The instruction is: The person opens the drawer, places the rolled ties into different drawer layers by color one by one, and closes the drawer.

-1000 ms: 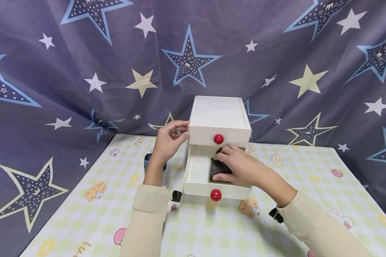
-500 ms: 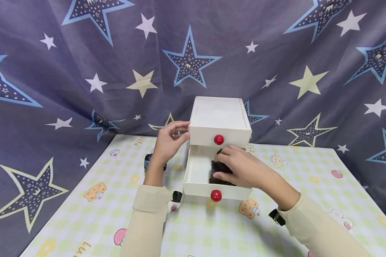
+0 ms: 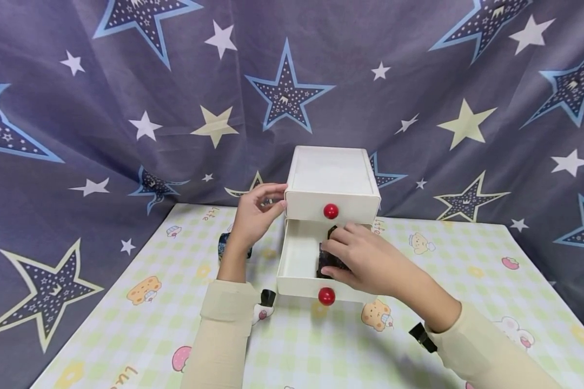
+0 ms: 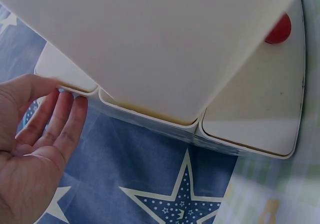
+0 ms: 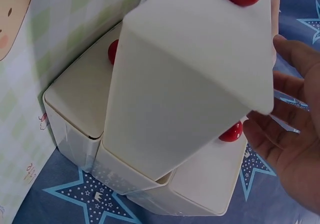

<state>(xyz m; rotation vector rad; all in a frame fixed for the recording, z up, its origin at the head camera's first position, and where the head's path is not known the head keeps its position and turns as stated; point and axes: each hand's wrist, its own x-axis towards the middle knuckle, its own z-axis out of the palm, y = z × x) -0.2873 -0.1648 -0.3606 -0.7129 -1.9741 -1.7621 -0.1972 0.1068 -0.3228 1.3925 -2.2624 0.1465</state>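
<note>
Right hand [image 3: 365, 259] nearer, perhaps over dark item [image 3: 327, 258] in drawer [image 3: 297, 259]

beige sleeves [image 3: 224, 324], blk wrist straps [image 3: 422, 336]

A grey-purple fabric backdrop printed with white, cream and blue-edged stars [image 3: 126, 97] hangs in soft folds behind and to both sides, filling the whole upper view. Below it lies a table covered by a pale green-and-yellow checked cloth with small cartoon animals [image 3: 467, 270], evenly lit.
</note>
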